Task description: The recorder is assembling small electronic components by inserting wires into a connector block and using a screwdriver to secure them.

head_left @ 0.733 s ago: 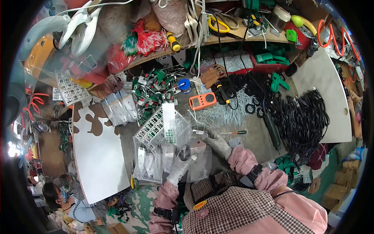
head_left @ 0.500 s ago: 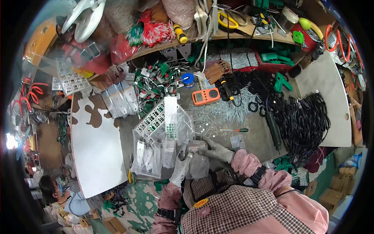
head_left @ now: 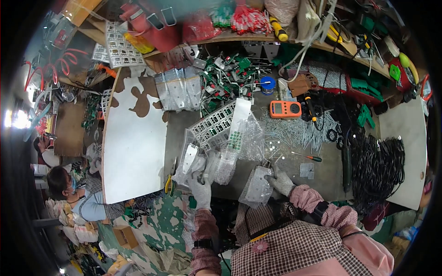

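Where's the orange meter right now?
In the head view, the orange meter lies right of centre, between the blue spool and the scattered metal pins, farther from the person than the right hand.

No lettering or numbers legible; any markings on orange meter too small.

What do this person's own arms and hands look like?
The left hand and right hand wear pale grey fabric gloves. Pinkish, finely checked cloth sleeves cover both forearms, each banded by a black strap; plain pink cloth covers the right upper arm.
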A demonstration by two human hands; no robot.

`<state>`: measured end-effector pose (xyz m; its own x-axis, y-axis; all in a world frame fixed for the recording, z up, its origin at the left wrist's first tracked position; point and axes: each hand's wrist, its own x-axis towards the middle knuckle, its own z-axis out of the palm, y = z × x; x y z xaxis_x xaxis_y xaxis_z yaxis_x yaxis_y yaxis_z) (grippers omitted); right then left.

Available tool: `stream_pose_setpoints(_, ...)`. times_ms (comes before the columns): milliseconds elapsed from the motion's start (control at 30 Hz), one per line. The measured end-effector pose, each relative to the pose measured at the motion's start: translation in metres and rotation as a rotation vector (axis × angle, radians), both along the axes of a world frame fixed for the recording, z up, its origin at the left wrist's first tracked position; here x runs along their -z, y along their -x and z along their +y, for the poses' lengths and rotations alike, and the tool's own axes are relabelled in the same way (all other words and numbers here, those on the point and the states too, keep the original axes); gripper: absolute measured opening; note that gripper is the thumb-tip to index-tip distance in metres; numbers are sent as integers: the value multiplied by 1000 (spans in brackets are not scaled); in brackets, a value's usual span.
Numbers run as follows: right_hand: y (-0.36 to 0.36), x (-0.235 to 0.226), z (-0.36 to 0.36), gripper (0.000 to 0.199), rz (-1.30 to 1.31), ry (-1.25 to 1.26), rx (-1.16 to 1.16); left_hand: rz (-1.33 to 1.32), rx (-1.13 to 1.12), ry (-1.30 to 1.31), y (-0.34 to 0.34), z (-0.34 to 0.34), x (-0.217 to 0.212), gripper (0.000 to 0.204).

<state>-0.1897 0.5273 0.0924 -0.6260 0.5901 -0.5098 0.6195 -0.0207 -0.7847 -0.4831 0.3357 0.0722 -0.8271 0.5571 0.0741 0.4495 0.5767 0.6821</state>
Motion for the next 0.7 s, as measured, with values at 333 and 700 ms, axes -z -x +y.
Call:
stream_pose_setpoints(333, 5, -38, 41, 81, -272, -361, -110, 212, 8, 432, 41, 12, -2, 59)
stream_pose_setpoints(700, 83, -72, 25, 56, 309, 308, -261, -756, -55, -244, 59, -5, -12, 46)
